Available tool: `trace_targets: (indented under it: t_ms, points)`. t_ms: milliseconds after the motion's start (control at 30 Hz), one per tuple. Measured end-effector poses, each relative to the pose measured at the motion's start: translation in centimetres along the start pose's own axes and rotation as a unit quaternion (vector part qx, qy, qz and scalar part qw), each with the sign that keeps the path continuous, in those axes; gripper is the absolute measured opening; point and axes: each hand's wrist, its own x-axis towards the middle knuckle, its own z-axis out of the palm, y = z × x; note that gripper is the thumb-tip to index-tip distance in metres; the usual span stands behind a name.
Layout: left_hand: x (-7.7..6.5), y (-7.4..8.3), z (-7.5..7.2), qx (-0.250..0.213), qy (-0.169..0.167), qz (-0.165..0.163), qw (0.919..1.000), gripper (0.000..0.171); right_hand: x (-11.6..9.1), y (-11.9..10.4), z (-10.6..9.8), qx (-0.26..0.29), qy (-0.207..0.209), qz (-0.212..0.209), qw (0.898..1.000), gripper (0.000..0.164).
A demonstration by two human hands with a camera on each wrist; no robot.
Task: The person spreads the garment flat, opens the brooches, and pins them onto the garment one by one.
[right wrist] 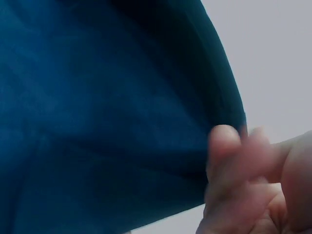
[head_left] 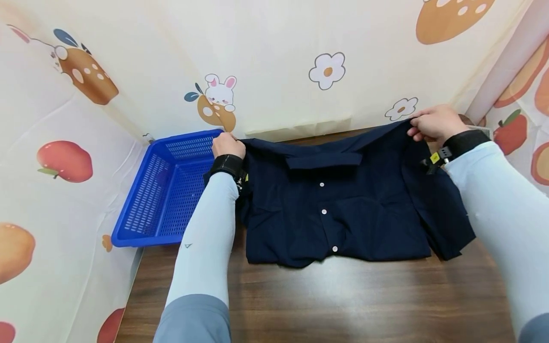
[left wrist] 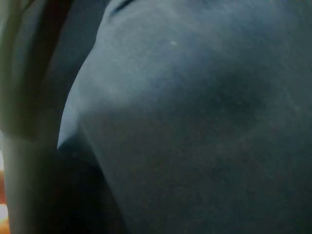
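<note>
A navy button-up shirt (head_left: 296, 205) is spread between my hands, its white buttons running down the middle and its collar (head_left: 323, 161) near the far edge. My left hand (head_left: 228, 145) grips the far left corner, beside the blue basket. At the far right corner my right hand (head_left: 438, 125) pinches the fabric, and the far edge stretches between the two hands. In the right wrist view, thumb and fingers close on the edge of the shirt (right wrist: 112, 122). Dark cloth (left wrist: 195, 146) fills most of the left wrist view. A sleeve hangs at the right side.
A blue perforated plastic basket (head_left: 150, 190) stands on the left, partly behind my left forearm. The wooden tabletop (head_left: 343, 300) shows in front of the shirt. Cream patterned cloth (head_left: 274, 62) covers the back wall and both sides. A pale pole-like edge (head_left: 499, 66) rises at the right.
</note>
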Motion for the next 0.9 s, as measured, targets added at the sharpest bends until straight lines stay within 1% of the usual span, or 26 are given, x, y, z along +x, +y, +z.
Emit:
trace_targets:
  t_ms: [67, 133, 167, 200, 233, 267, 300, 333, 433, 500, 567, 600, 700, 767, 833, 900]
  points:
    - [0.1, 0.0, 0.4, -0.009, 0.001, -0.017, 0.9998, 0.028, 0.5, 0.2, 0.4, 0.081, -0.003, 0.014, 0.997, 0.025]
    - [0.1, 0.1, 0.7, -0.023, 0.000, -0.037, 0.9991, 0.031, 1.0, 0.4, 0.6, 0.157, -0.005, 0.022, 0.987, 0.017]
    - [0.2, 0.1, 0.9, -0.033, -0.001, -0.048, 0.9983, 0.031, 1.2, 0.5, 0.7, 0.191, -0.005, 0.023, 0.981, 0.018]
    - [0.3, 0.2, 1.1, -0.042, -0.003, -0.059, 0.9974, 0.029, 1.4, 0.5, 0.8, 0.217, -0.005, 0.022, 0.976, 0.021]
    - [0.3, 0.2, 1.3, -0.051, -0.005, -0.068, 0.9964, 0.026, 1.6, 0.6, 0.9, 0.228, -0.004, 0.018, 0.974, 0.024]
    - [0.4, 0.3, 1.4, -0.055, -0.005, -0.073, 0.9958, 0.022, 1.8, 0.7, 1.0, 0.228, 0.000, 0.013, 0.974, 0.025]
    - [0.4, 0.3, 1.7, -0.056, -0.004, -0.077, 0.9955, 0.020, 2.0, 0.8, 1.1, 0.223, 0.004, 0.010, 0.975, 0.025]
    - [0.5, 0.4, 1.9, -0.059, -0.002, -0.081, 0.9950, 0.018, 2.2, 0.8, 1.2, 0.209, 0.009, 0.007, 0.978, 0.021]
    - [0.7, 0.4, 2.7, -0.067, 0.008, -0.088, 0.9939, 0.020, 2.7, 0.9, 1.6, 0.137, 0.026, -0.006, 0.990, 0.002]
    - [0.8, 0.5, 3.3, -0.065, 0.008, -0.091, 0.9937, 0.022, 3.0, 0.8, 1.9, 0.097, 0.041, -0.007, 0.994, 0.012]
    - [1.0, 0.4, 3.9, -0.057, -0.003, -0.094, 0.9940, 0.023, 3.3, 0.8, 2.0, 0.047, 0.057, -0.010, 0.997, 0.019]
    - [1.1, 0.4, 4.2, -0.051, -0.010, -0.095, 0.9941, 0.024, 3.5, 0.8, 2.1, 0.029, 0.068, -0.011, 0.997, 0.020]
    - [1.2, 0.2, 5.1, -0.024, -0.028, -0.096, 0.9947, 0.027, 4.1, 1.1, 2.3, -0.010, 0.093, -0.014, 0.996, 0.019]
    - [1.1, -0.1, 5.7, -0.018, -0.030, -0.103, 0.9941, 0.026, 4.7, 1.3, 2.6, -0.017, 0.105, -0.018, 0.994, 0.020]
    - [0.9, -0.4, 6.3, -0.011, -0.029, -0.112, 0.9932, 0.026, 5.2, 1.6, 2.9, -0.035, 0.109, -0.021, 0.993, 0.027]
    - [0.8, -0.7, 6.9, -0.011, -0.025, -0.123, 0.9920, 0.024, 5.7, 1.9, 3.3, -0.070, 0.120, -0.027, 0.990, 0.036]
